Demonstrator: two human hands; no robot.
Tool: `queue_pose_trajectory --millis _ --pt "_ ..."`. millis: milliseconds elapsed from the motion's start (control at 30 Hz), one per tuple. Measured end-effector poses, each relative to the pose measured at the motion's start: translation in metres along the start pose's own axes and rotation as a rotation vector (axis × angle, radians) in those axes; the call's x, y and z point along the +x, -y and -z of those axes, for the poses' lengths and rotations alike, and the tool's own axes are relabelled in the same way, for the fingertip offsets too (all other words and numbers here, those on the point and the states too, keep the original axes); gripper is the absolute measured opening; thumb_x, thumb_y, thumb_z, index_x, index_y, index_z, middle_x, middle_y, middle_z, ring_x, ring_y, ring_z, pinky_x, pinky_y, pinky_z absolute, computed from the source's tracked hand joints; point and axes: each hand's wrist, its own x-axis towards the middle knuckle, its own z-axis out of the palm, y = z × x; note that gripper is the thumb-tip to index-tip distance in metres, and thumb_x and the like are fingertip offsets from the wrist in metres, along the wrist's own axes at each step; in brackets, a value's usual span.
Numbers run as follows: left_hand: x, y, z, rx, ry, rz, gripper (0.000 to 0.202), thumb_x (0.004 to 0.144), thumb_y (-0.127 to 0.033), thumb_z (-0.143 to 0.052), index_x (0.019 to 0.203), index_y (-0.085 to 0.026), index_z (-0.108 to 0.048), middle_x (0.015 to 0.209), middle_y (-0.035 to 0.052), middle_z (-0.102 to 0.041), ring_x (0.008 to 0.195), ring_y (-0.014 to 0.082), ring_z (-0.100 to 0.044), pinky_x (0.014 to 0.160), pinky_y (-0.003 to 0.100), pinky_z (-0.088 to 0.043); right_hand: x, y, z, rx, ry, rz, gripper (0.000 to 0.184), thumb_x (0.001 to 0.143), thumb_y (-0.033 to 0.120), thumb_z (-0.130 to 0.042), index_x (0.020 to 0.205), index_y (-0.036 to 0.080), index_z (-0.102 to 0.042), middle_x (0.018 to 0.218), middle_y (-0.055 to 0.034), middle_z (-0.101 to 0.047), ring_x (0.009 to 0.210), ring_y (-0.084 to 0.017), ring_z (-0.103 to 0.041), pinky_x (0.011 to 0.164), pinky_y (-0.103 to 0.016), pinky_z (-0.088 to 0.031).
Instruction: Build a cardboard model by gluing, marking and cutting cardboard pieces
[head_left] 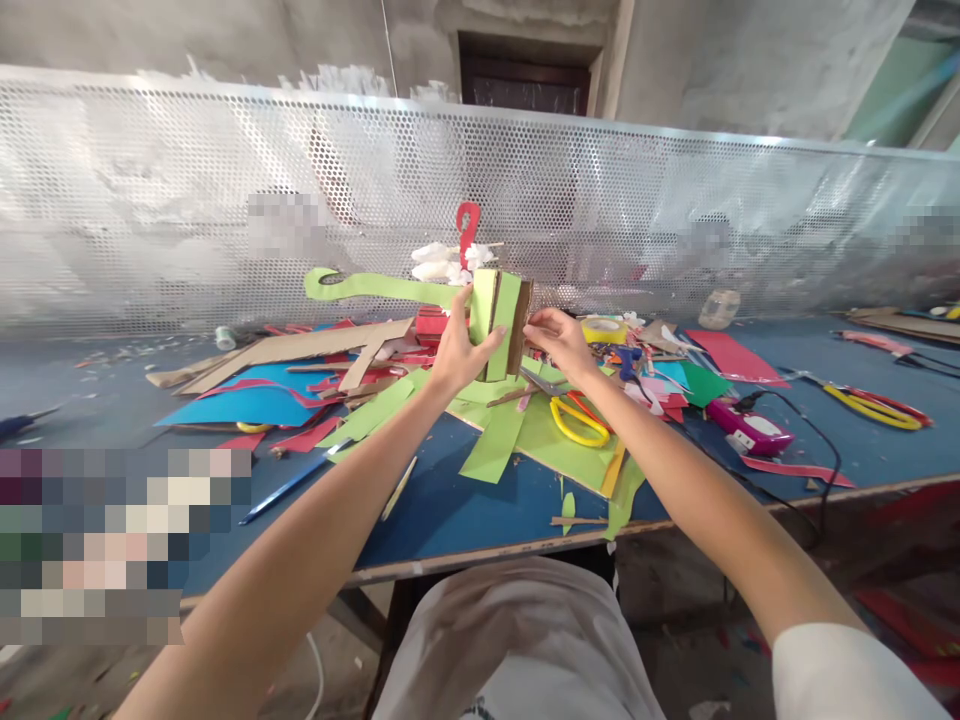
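Observation:
My left hand [461, 350] is closed around a small cardboard box covered in light green paper [496, 322], held upright above the blue table [450, 500]. A long green paper strip with a hooked end [375, 287] sticks out to the left from the box. My right hand [559, 340] is at the box's brown right side, fingers curled and pinching at its edge. Below the hands lie green paper sheets [540, 430] and yellow-handled scissors [577, 420].
Paper and cardboard scraps in blue, red and green litter the table. A yellow tape roll [604, 329], a pink glue gun with black cord [750, 430], more yellow scissors [874, 407] and a jar [721, 308] lie right. A perforated metal screen [225, 200] backs the table.

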Motion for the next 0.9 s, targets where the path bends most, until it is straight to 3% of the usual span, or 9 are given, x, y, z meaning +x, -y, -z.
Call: queue_pose_trajectory --millis 167,467,667,900 --pt "0.001 0.004 0.001 -0.010 0.016 -0.014 0.093 0.100 -0.064 -0.077 0.176 -0.033 -0.031 0.169 0.0206 -0.059 0.152 0.0434 -0.064 0.129 0.073 -0.047 0.001 -0.001 -0.001 -0.019 -0.005 0.014 0.057 0.068 0.069 -0.102 0.090 0.026 -0.072 0.098 -0.0024 -0.078 0.093 -0.023 -0.076 0.095 -0.041 -0.068" --pt "0.000 0.006 -0.003 0.033 0.025 -0.014 0.090 0.101 -0.062 -0.076 0.173 -0.028 -0.034 0.171 0.0221 -0.057 0.158 0.0439 -0.057 0.133 0.071 -0.042 0.001 -0.003 -0.004 -0.002 -0.013 -0.063 0.054 0.068 0.065 -0.103 0.086 0.027 -0.069 0.088 -0.0003 -0.074 0.086 -0.023 -0.074 0.095 -0.046 -0.070" --pt "0.002 0.009 -0.001 0.038 0.023 -0.016 0.090 0.100 -0.061 -0.076 0.173 -0.028 -0.034 0.170 0.0223 -0.058 0.158 0.0444 -0.056 0.133 0.072 -0.041 -0.001 -0.001 -0.005 -0.026 -0.002 -0.035 0.057 0.067 0.070 -0.103 0.086 0.027 -0.071 0.090 -0.0018 -0.075 0.087 -0.024 -0.074 0.096 -0.050 -0.070" --pt "0.006 0.016 0.000 0.026 0.056 0.027 0.094 0.093 -0.062 -0.081 0.170 -0.028 -0.039 0.171 0.0217 -0.059 0.160 0.0463 -0.055 0.133 0.071 -0.042 -0.001 -0.006 -0.006 -0.085 -0.006 -0.031 0.060 0.067 0.071 -0.103 0.083 0.026 -0.067 0.084 0.0002 -0.073 0.085 -0.022 -0.073 0.095 -0.046 -0.070"
